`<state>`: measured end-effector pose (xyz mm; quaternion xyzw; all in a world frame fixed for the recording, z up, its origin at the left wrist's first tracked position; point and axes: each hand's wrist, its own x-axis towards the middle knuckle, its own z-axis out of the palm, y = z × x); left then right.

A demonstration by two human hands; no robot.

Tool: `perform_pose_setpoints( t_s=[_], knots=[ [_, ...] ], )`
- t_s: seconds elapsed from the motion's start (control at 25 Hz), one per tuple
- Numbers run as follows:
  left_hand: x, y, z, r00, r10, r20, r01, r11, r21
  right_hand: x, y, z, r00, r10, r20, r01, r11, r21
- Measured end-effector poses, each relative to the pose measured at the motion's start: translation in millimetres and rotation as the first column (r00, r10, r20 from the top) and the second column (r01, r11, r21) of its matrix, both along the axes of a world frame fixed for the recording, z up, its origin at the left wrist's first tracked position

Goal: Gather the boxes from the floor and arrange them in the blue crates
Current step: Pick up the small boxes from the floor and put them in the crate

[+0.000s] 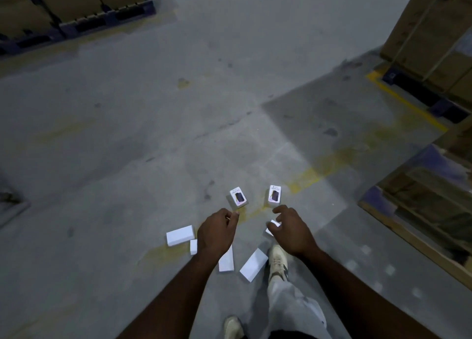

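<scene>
Low in the frame, both hands reach over small boxes scattered on the floor [127,134]. The left hand [217,232] hangs loosely curled and holds nothing; the right hand [291,230] is relaxed above a white box [271,227].

Dim grey concrete floor [158,103] with worn yellow lines [406,103] — stacked cartons [434,37] on dark pallets [84,24] at far left and right, a wooden pallet [419,241] near right.

No legible text on the printed boxes [238,197]
</scene>
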<state>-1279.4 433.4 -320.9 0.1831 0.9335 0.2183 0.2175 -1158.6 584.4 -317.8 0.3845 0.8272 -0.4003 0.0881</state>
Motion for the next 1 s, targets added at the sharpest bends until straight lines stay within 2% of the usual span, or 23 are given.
perform_pose_setpoints(
  t_s=[0.16, 0.36, 0.56, 0.72, 0.88, 1.0],
  knots=[
    [-52, 56, -51, 0.999, 0.050, 0.020, -0.048, 0.996, -0.080, -55, 62, -55, 0.998, -0.055, 0.007, 0.055, 0.998, -0.025],
    [-89, 116, -152, 0.995, 0.061, 0.080, -0.050, 0.990, -0.133, -101, 117, -161, 0.994, -0.089, 0.071, 0.092, 0.995, -0.048],
    [-121, 159, -347, 0.979, 0.130, 0.156, -0.113, 0.987, -0.113, -140, 128, -346, 0.976, -0.210, 0.065, 0.210, 0.978, 0.003],
    [-142, 159, -505, 0.976, 0.125, 0.178, -0.091, 0.978, -0.190, -161, 126, -497, 0.937, -0.330, 0.115, 0.325, 0.944, 0.061],
    [-166, 165, -603, 0.983, 0.122, 0.139, -0.085, 0.966, -0.244, -174, 140, -596, 0.910, -0.386, 0.152, 0.368, 0.920, 0.132],
    [-188, 185, -643, 0.981, 0.175, 0.089, -0.151, 0.962, -0.228, -186, 161, -642, 0.911, -0.388, 0.142, 0.351, 0.908, 0.229]
  ],
)
